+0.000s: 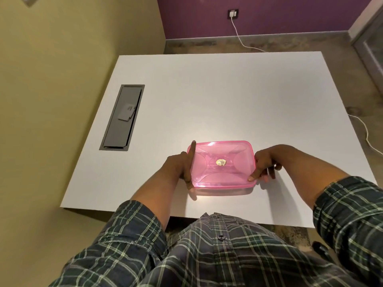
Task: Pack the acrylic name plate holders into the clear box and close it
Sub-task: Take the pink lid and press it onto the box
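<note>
Grey cable hatch [122, 117] lies left of lidded box [221, 165].

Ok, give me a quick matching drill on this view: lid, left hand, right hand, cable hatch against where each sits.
Things:
1. pink lid
2. left hand
3. right hand
4. grey cable hatch

Places:
A. set into the white table at far left
B. on top of the box
C. at the box's right end
D. at the box's left end

Pairs: 1-B, 2-D, 3-C, 4-A
</note>
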Demonstrator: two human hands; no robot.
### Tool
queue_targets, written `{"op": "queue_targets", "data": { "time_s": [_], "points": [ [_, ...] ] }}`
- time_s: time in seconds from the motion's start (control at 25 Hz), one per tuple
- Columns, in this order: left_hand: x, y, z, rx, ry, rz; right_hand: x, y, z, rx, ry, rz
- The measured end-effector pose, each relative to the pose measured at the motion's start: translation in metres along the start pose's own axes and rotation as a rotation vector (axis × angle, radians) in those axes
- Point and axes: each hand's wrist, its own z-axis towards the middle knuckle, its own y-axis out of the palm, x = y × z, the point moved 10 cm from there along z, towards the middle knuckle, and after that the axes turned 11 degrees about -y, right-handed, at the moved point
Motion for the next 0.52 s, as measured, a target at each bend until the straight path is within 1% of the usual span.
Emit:
{"op": "queue_targets", "data": {
  "time_s": [0.08, 0.2, 0.24, 0.4, 0.52],
  "points": [
    [0.003, -0.002, -0.001, -0.006, -0.015, 0.000, 0.001, -0.013, 0.001, 0.077, -0.002, 0.111],
    [0.005, -0.002, -0.005, -0.049, -0.045, -0.013, 0.003, -0.048, 0.000, 0.313, -0.054, 0.229],
    [0.006, -0.003, -0.007, -0.048, -0.050, -0.013, 0.004, -0.054, 0.001, 0.344, -0.070, 0.246],
    [0.010, -0.005, -0.012, 0.008, -0.084, 0.039, 0.011, -0.053, 0.007, 0.303, -0.053, 0.350],
    [0.012, -0.007, -0.012, 0.042, -0.123, 0.071, 0.015, -0.048, 0.012, 0.208, -0.004, 0.424]
  ]
}}
